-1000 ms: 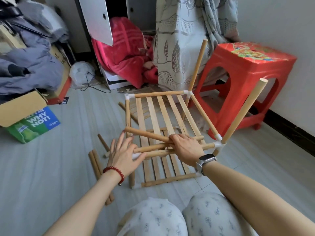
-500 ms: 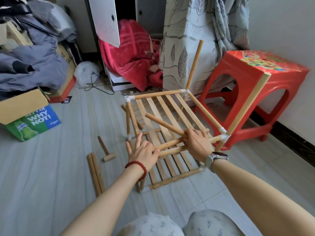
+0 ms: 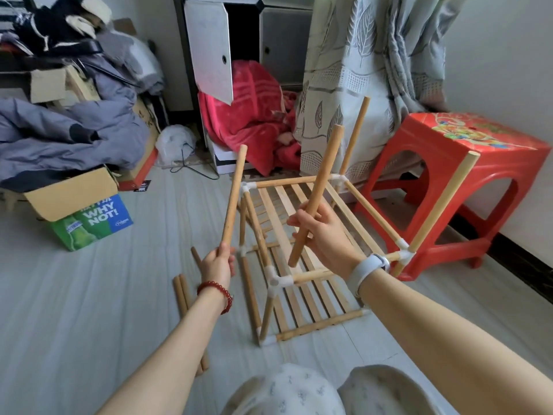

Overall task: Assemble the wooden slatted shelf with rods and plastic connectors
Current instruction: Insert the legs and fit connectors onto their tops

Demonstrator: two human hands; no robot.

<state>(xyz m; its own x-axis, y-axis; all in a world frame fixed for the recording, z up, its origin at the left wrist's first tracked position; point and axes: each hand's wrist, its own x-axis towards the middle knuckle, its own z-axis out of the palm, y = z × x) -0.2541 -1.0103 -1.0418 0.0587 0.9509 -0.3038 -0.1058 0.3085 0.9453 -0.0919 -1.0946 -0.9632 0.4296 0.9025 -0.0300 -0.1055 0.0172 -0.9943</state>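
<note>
Two wooden rods are held up over the half-built slatted shelf (image 3: 302, 235), which sits on the pale floor at the centre of the frame with white plastic connectors (image 3: 276, 278) at its corners. At centre left, the left hand (image 3: 217, 265) has its fingers curled round the lower end of one rod (image 3: 235, 196) standing nearly upright, while the right hand (image 3: 324, 235), just right of centre, grips the second rod (image 3: 321, 181) near its middle, tilted with its top toward the upper right. Loose rods (image 3: 182, 292) lie on the floor beside the left wrist, a red plastic stool (image 3: 478, 151) stands at the right, and a green cardboard box (image 3: 89, 220) sits at the left.
</note>
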